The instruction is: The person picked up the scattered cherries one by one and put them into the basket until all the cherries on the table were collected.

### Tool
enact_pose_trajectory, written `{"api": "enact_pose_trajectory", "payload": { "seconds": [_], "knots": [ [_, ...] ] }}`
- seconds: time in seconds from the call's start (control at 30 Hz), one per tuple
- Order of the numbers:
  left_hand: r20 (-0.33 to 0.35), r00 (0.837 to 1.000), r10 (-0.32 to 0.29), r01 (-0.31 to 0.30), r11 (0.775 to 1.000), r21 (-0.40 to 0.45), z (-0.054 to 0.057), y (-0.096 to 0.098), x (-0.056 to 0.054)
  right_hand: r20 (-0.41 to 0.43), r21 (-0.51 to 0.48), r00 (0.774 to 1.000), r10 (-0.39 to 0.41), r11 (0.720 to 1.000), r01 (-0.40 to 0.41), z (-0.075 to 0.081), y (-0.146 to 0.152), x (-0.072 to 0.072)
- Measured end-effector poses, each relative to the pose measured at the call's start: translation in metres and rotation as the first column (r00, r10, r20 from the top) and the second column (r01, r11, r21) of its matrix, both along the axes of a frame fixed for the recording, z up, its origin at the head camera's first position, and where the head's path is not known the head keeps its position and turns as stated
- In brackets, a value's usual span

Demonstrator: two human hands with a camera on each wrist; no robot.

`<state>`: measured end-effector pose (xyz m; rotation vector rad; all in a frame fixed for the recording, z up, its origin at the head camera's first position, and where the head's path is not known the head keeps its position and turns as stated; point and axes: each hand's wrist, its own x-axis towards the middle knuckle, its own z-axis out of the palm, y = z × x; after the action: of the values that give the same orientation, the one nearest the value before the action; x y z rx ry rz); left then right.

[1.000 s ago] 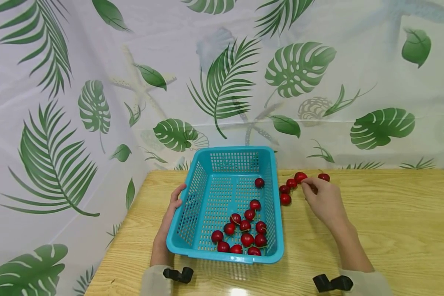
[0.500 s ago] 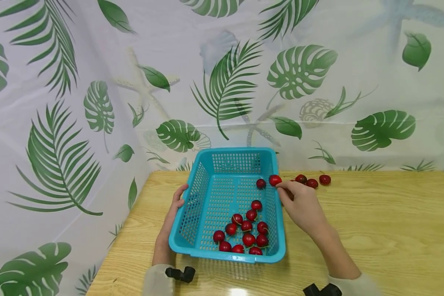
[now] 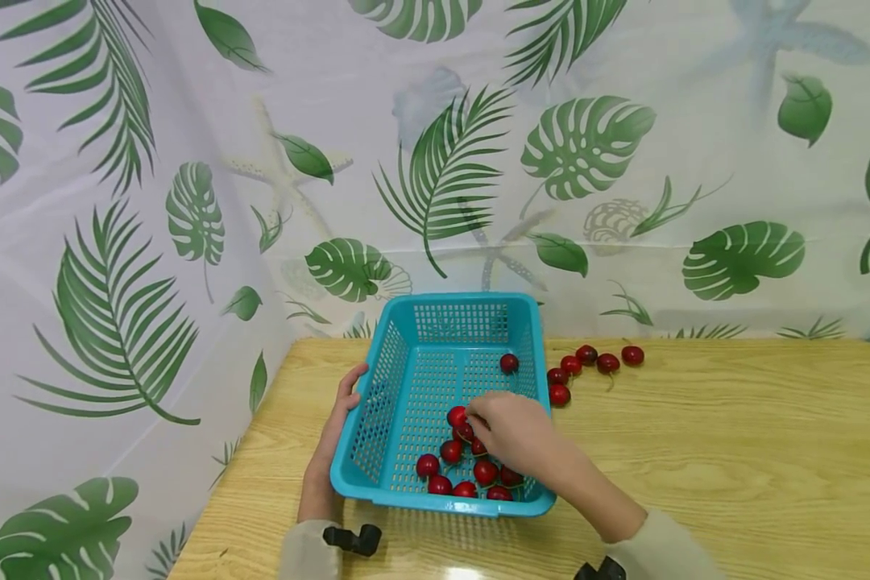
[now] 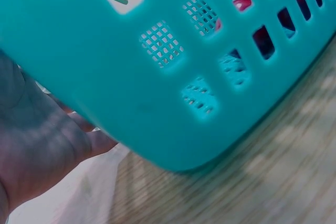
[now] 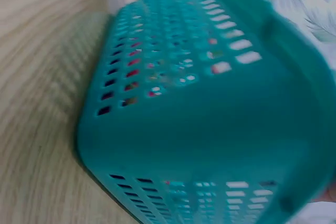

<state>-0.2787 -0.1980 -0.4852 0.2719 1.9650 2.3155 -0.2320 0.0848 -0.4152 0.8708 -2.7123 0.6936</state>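
Observation:
A turquoise plastic basket (image 3: 435, 505) with perforated walls stands on the table, several red cherries lying in its near right part. My right hand (image 3: 515, 431) is inside the basket, over these cherries, and pinches a cherry (image 3: 457, 416) between thumb and fingers. Along the basket's left side rests my left hand (image 3: 331, 439), its fingers against the outer wall just under the rim. The left wrist view shows that palm (image 4: 37, 135) facing the basket with the fingers extended. In the right wrist view the basket wall (image 5: 199, 124) hides most of the hand.
Several more cherries (image 3: 571, 365) lie on the wooden table (image 3: 732, 451) right of the basket, near the back edge. One cherry (image 3: 509, 363) sits alone in the basket's far right corner. A leaf-patterned cloth (image 3: 609, 266) hangs behind the table and to its left.
My right hand has taken a cherry from the group right of the basket, carried it left over the rim and lowered it inside. The left hand and basket stay in place.

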Motion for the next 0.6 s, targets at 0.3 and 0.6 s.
{"api": "enact_pose_trajectory", "payload": {
  "seconds": [0.3, 0.6],
  "knots": [
    [0.029, 0.999, -0.017, 0.018, 1.0, -0.016, 0.001, 0.001, 0.004, 0.019, 0.16, 1.0, 0.014, 0.987, -0.017, -0.012, -0.018, -0.009],
    [0.069, 0.997, -0.028, 0.028, 1.0, -0.006, 0.003, -0.002, 0.008, 0.153, 0.208, 0.982, 0.111, 0.968, -0.142, -0.02, -0.016, -0.012]
  ]
}}
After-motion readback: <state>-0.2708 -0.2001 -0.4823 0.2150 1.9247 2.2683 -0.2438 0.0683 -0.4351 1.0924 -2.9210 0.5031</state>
